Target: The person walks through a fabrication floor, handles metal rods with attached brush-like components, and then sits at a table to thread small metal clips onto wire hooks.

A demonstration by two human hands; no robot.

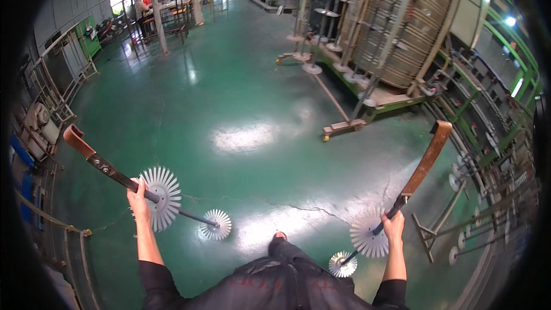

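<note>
**Person holding a finned rod in each hand above a green factory floor**

Seen from the head looking down, a glossy green floor (229, 109) fills most of the view, and everything else is placed against it. Along its right edge stands a tall metal rack machine (396, 28) hung with many rods and discs. Along its left edge run grey metal railings (57, 74). At its far end, well away, people stand by workbenches (172, 8).

Low over the near part of the floor, the person's left hand (138, 198) is closed around the left rod (115, 175), a dark bar angled up and to the left that ends in a brown hooked strap. Just beside that hand a large disc of radiating silver fins (163, 195) sits on the bar, and a smaller finned disc (217, 225) caps its lower tip.

To the right, the right hand (393, 227) is closed around the right rod (422, 166), which rises up and to the right with the same brown strap. Its large finned disc (368, 232) touches the hand, and its small disc (342, 264) lies below, near the person's dark trousers (287, 278). One shoe tip (279, 235) rests on the floor between the two rods.
</note>
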